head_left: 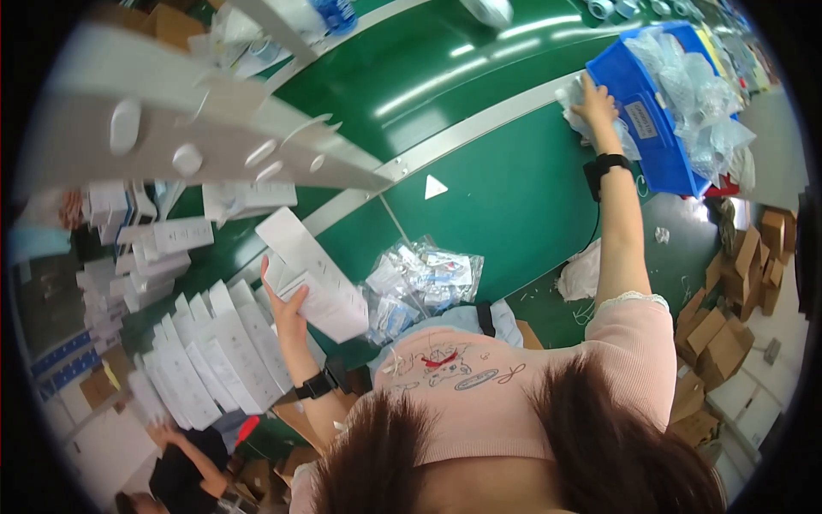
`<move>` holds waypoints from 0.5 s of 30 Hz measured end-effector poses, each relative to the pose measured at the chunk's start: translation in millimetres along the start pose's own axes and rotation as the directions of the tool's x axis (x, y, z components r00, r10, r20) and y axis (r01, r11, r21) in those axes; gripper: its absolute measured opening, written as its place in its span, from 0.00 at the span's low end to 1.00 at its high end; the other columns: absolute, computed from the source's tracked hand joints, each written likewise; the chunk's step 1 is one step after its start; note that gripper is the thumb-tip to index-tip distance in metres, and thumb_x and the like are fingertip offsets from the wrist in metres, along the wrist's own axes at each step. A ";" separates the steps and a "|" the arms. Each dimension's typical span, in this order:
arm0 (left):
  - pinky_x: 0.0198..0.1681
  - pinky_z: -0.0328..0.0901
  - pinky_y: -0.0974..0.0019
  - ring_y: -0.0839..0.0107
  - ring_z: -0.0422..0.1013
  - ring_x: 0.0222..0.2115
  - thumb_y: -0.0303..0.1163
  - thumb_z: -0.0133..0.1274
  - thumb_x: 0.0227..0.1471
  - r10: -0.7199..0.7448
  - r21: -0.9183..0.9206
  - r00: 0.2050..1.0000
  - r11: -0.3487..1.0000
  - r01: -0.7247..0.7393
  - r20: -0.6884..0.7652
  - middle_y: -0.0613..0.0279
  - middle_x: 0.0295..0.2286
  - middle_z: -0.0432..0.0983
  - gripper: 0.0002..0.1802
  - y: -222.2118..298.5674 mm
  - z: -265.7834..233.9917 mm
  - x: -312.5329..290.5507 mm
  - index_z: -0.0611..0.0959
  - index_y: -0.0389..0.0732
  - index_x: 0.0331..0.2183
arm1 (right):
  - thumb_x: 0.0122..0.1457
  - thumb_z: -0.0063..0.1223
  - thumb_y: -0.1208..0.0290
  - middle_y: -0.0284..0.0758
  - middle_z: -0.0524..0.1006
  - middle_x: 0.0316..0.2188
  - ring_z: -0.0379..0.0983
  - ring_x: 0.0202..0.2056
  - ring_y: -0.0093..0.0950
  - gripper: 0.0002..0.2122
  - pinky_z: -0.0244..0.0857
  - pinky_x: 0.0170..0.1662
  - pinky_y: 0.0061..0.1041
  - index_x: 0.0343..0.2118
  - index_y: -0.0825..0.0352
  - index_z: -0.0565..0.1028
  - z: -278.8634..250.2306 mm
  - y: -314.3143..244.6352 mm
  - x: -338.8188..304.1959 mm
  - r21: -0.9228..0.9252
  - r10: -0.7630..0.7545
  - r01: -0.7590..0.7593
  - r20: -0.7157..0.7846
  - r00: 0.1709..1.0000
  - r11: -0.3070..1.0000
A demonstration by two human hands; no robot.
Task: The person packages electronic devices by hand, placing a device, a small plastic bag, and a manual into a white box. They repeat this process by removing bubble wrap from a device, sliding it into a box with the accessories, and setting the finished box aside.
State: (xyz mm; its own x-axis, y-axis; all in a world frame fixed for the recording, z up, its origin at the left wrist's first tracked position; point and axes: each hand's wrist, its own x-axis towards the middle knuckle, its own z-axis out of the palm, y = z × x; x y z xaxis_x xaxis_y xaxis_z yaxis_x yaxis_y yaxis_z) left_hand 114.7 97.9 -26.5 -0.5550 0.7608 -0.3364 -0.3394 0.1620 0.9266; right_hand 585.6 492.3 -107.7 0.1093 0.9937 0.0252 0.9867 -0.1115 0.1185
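Note:
My left hand (288, 310) grips a white cardboard box (321, 281) by its side, thumb on its face and fingers along the edge. The box is tilted, with an end flap sticking out at its upper left. Far to the right, my right hand (597, 104) closes on a clear bubble-wrap bag (632, 141) at the table's far edge. Right beside that hand, a tilted blue plastic bin (638, 163) is heaped with bubble-wrap bags (698, 94). Small clear bags of parts (428, 274) lie piled between me and the table's middle.
White boxes (218, 351) stand in rows at left, with more stacked behind. A grey metal post (257, 128) rises at the green table's (505, 188) left side. A white triangular piece (435, 187) lies on it. Cardboard boxes (719, 343) sit at right; another person (188, 467) works at lower left.

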 end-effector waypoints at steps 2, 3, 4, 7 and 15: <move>0.52 0.53 0.65 0.65 0.57 0.49 0.19 0.58 0.28 0.048 0.104 0.996 0.993 -0.056 0.075 0.58 0.48 0.60 0.49 14.3 10.7 1.4 0.55 0.43 0.55 | 0.42 0.57 0.64 0.44 0.68 0.40 0.66 0.42 0.47 0.34 0.59 0.44 0.44 0.54 0.42 0.54 5.0 21.9 8.6 0.052 -0.024 0.021 0.061 0.998 0.998; 0.52 0.54 0.65 0.65 0.58 0.49 0.20 0.60 0.27 0.069 0.144 0.992 0.986 -0.084 0.104 0.59 0.49 0.59 0.50 23.1 17.0 1.0 0.55 0.43 0.55 | 0.41 0.58 0.64 0.44 0.68 0.41 0.65 0.41 0.48 0.36 0.59 0.45 0.44 0.54 0.38 0.52 7.8 23.7 14.7 0.094 -0.040 0.028 0.120 0.992 0.995; 0.51 0.54 0.65 0.65 0.58 0.49 0.22 0.61 0.26 0.095 0.184 0.988 0.976 -0.117 0.124 0.59 0.49 0.58 0.51 26.6 19.6 -2.2 0.55 0.43 0.55 | 0.41 0.57 0.66 0.45 0.67 0.41 0.65 0.42 0.49 0.36 0.59 0.45 0.43 0.54 0.42 0.53 -0.4 16.6 10.3 0.136 -0.077 0.065 0.086 0.993 0.989; 0.50 0.56 0.65 0.64 0.60 0.47 0.25 0.63 0.26 0.303 0.519 0.938 0.781 -0.346 0.169 0.57 0.47 0.60 0.49 22.2 17.0 0.0 0.58 0.43 0.53 | 0.41 0.55 0.71 0.47 0.66 0.42 0.65 0.41 0.46 0.32 0.60 0.45 0.41 0.52 0.56 0.57 -34.3 29.9 -14.7 0.417 -0.259 0.372 -0.302 0.917 0.829; 0.42 0.60 0.63 0.57 0.65 0.40 0.32 0.66 0.25 0.273 0.683 0.913 0.606 -0.407 0.302 0.48 0.40 0.63 0.44 4.3 63.9 -36.5 0.58 0.37 0.44 | 0.50 0.50 0.66 0.37 0.67 0.38 0.66 0.40 0.30 0.19 0.64 0.42 0.28 0.44 0.66 0.62 -177.5 -142.0 -238.5 0.519 -0.315 -0.268 -0.003 0.949 -0.812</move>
State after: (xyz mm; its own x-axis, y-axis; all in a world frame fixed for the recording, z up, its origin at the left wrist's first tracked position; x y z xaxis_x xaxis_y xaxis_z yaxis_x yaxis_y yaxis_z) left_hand 182.0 111.0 0.4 -0.3700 0.9290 -0.0032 0.5388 0.2174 0.8139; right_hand 398.1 269.1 45.6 -0.2073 0.9782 -0.0104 -0.7677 -0.1693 -0.6180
